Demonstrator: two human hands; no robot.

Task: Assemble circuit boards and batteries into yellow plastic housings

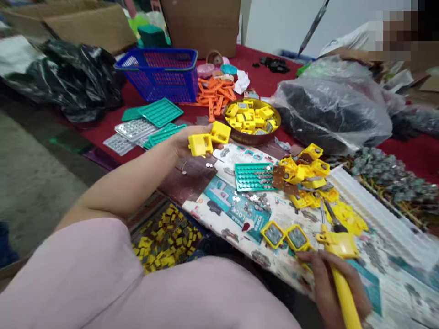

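My left hand (pixel 187 140) reaches out over the table and holds two small yellow plastic casings (pixel 210 138), close to a round tin of yellow casings (pixel 253 119). My right hand (pixel 329 283) is at the lower right, closed round the yellow handle of a soldering iron (pixel 338 256) whose tip points up towards a heap of yellow casings with brown circuit boards (pixel 305 176). Two open yellow casings (pixel 284 235) lie just left of the iron. A teal tray of button cells (pixel 253 176) rests on the printed paper (pixel 236 210).
A blue basket (pixel 159 73), teal trays (pixel 161 112), orange parts (pixel 216 93) and a box of small yellow parts (pixel 166 237) surround the work spot. Plastic bags (pixel 329 112) lie at right, black bags (pixel 75 77) at left. Another person sits at the top right.
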